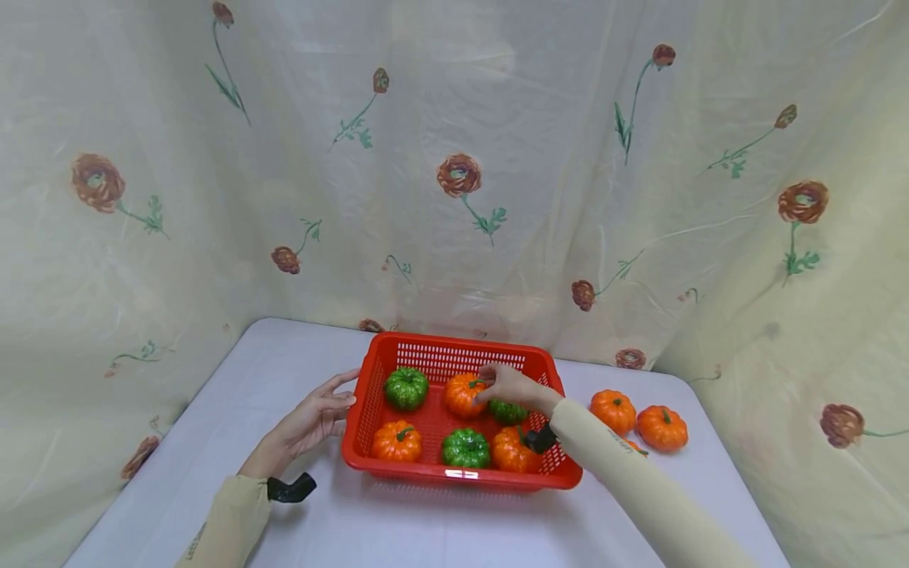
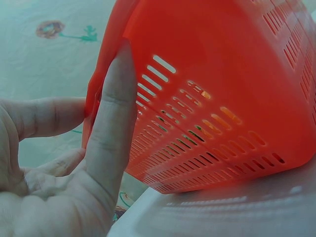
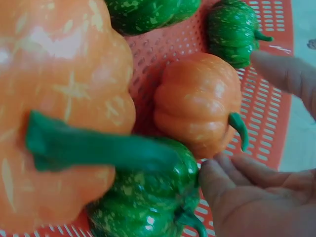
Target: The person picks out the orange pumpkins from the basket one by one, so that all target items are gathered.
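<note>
A red plastic basket (image 1: 461, 472) stands on the table with toy pumpkins inside, some orange, some green. My left hand (image 1: 312, 422) is at its left side, and in the left wrist view the thumb and a finger pinch the basket's rim (image 2: 106, 54) between them. Over the basket's back part is my right hand (image 1: 514, 385), its thumb and fingers spread apart around an orange pumpkin (image 1: 463, 396). In the right wrist view the fingertips lie close against that pumpkin (image 3: 197, 98); the thumb is apart from it. Beside it is a green pumpkin (image 1: 507, 412), partly under my right hand.
Orange pumpkins (image 1: 663, 428) lie on the white table (image 1: 298, 363) right of the basket, one partly behind my right sleeve. Along the basket's front sit an orange pumpkin (image 1: 396, 442), a green one (image 1: 465, 449) and another orange one (image 1: 513, 451). A flowered curtain (image 1: 398, 197) surrounds the table.
</note>
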Demonstrator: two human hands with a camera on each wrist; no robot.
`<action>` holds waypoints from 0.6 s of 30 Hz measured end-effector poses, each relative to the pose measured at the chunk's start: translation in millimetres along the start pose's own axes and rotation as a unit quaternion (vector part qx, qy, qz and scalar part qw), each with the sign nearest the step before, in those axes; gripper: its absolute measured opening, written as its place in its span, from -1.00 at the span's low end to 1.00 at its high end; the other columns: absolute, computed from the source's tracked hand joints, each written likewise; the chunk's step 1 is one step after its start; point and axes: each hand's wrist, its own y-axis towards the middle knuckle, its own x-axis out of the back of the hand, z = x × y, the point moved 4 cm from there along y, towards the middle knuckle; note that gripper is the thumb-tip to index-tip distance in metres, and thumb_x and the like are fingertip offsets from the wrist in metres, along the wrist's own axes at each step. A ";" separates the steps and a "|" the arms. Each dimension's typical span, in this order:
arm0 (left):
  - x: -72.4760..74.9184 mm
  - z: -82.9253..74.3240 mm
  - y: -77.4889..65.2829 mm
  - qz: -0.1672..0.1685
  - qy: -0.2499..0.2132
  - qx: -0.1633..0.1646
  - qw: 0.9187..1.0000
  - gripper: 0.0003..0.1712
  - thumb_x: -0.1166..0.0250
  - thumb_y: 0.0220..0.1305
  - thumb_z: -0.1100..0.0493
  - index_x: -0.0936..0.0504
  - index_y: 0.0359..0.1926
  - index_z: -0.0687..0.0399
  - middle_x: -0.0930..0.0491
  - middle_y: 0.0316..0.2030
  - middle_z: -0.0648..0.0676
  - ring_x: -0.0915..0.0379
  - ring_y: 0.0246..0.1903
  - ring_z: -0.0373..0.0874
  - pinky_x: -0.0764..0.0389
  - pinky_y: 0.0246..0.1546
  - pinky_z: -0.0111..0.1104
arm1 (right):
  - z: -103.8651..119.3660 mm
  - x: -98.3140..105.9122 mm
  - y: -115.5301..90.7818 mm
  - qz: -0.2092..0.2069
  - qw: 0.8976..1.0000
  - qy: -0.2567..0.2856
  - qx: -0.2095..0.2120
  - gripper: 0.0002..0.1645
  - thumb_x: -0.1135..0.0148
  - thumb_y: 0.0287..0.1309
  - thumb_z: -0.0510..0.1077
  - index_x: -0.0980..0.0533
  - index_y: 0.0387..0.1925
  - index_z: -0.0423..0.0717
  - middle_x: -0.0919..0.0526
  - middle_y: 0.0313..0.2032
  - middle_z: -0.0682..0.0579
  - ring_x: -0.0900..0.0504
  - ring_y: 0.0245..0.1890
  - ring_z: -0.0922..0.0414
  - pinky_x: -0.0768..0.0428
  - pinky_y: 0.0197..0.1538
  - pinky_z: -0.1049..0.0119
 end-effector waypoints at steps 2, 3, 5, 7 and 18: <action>0.2 0.0 0.0 0.001 -0.001 0.000 1.000 -0.26 -0.04 0.41 0.27 0.03 0.51 -0.15 -0.16 0.37 0.32 -0.47 0.15 0.13 -0.68 -0.09 -0.12 | -2.0 -2.5 3.2 -0.014 1.000 -0.009 -0.009 -0.09 -0.45 -0.02 -0.13 -0.24 0.31 -0.32 -0.43 0.25 -0.21 -0.39 0.27 -0.11 -0.35 0.38 0.00; 0.6 0.2 0.1 0.001 -0.001 0.000 1.000 -0.26 -0.03 0.42 0.27 0.03 0.51 -0.15 -0.16 0.37 0.32 -0.47 0.15 0.13 -0.68 -0.10 -0.12 | -1.6 -3.9 4.3 -0.019 1.000 -0.016 -0.007 -0.10 -0.45 -0.03 -0.13 -0.25 0.30 -0.34 -0.44 0.22 -0.21 -0.42 0.24 -0.10 -0.37 0.36 0.00; 1.3 0.3 0.1 -0.001 -0.003 0.001 1.000 -0.27 -0.03 0.42 0.27 0.02 0.50 -0.16 -0.16 0.37 0.31 -0.48 0.14 0.12 -0.68 -0.10 -0.12 | -0.6 -7.4 6.9 -0.026 0.999 -0.034 -0.003 -0.13 -0.46 -0.06 -0.13 -0.30 0.26 -0.33 -0.49 0.16 -0.19 -0.48 0.13 -0.05 -0.42 0.31 0.01; 1.9 0.2 0.3 -0.004 -0.006 0.002 1.000 -0.28 -0.03 0.41 0.27 -0.01 0.50 -0.17 -0.20 0.35 0.28 -0.51 0.11 0.09 -0.68 -0.12 -0.13 | 2.1 -11.6 9.4 -0.029 0.998 -0.056 0.006 -0.17 -0.47 -0.09 -0.13 -0.34 0.21 -0.34 -0.53 0.08 -0.17 -0.52 0.02 -0.01 -0.47 0.26 0.05; -0.3 -1.0 -1.8 0.028 -0.011 -0.008 1.000 -0.26 0.00 0.43 0.29 0.08 0.51 -0.07 -0.39 0.14 0.21 -0.57 -0.01 -0.02 -0.70 -0.15 -0.14 | 5.5 -25.3 18.4 -0.024 0.989 -0.144 -0.001 -0.16 -0.51 -0.12 -0.10 -0.37 0.22 -0.25 -0.57 -0.02 -0.05 -0.52 -0.13 0.10 -0.52 0.16 0.10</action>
